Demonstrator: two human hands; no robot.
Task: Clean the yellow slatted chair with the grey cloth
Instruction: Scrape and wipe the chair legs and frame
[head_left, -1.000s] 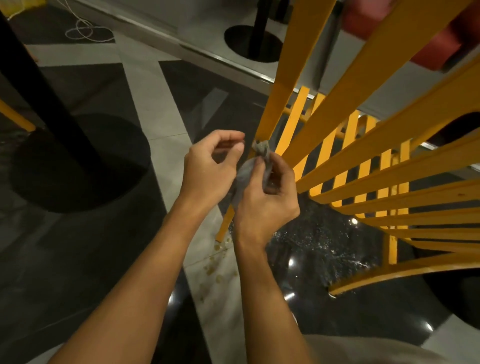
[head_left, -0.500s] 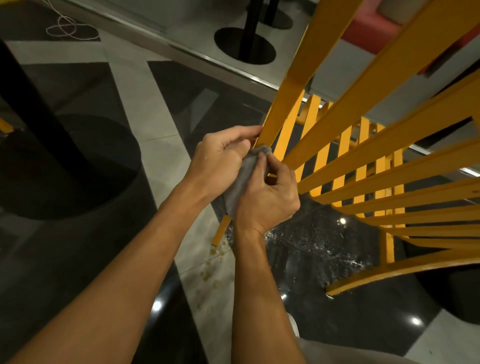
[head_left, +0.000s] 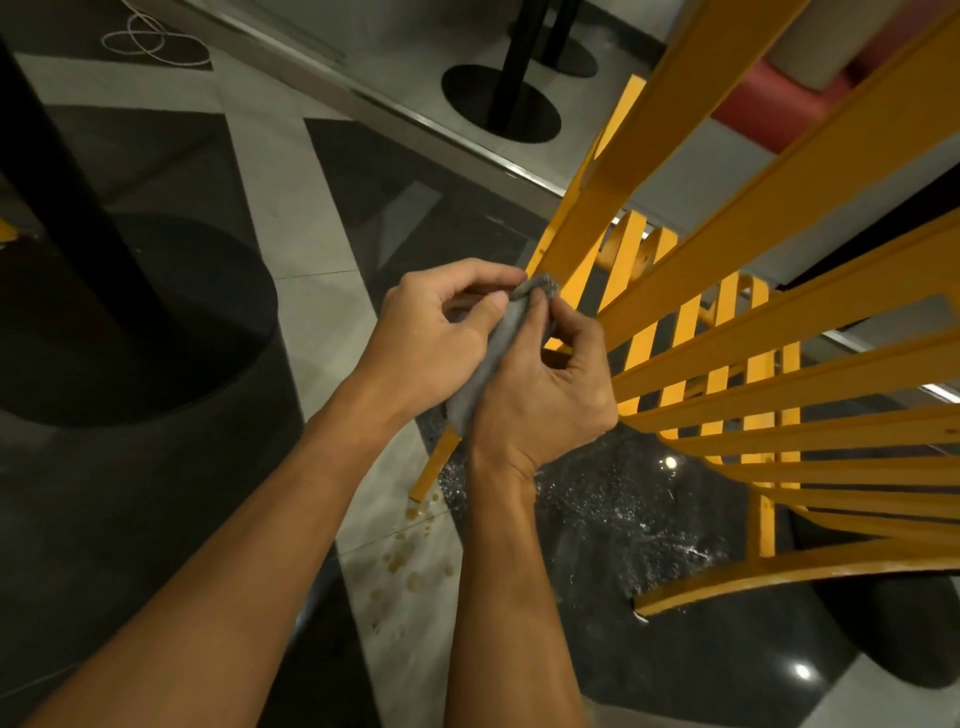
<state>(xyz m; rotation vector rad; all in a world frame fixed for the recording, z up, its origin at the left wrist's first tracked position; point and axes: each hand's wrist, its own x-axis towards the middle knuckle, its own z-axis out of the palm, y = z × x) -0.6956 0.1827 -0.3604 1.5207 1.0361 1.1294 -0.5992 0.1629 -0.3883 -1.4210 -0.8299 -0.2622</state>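
Where fingers (head_left: 467, 275) pinch, cloth (head_left: 498, 353) seemingly sits.

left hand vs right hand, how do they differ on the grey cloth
The left hand curls its fingers over the bunched top of the grey cloth; the right hand pinches that top from the side nearer the yellow chair. The left hand lies higher in the picture, the right lower. Both hold the cloth.

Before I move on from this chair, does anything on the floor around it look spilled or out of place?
Yes. Brownish drops dot the light floor tile just below the yellow chair leg, and the dark tile beside it glistens with wet splatter. Both look like spills.
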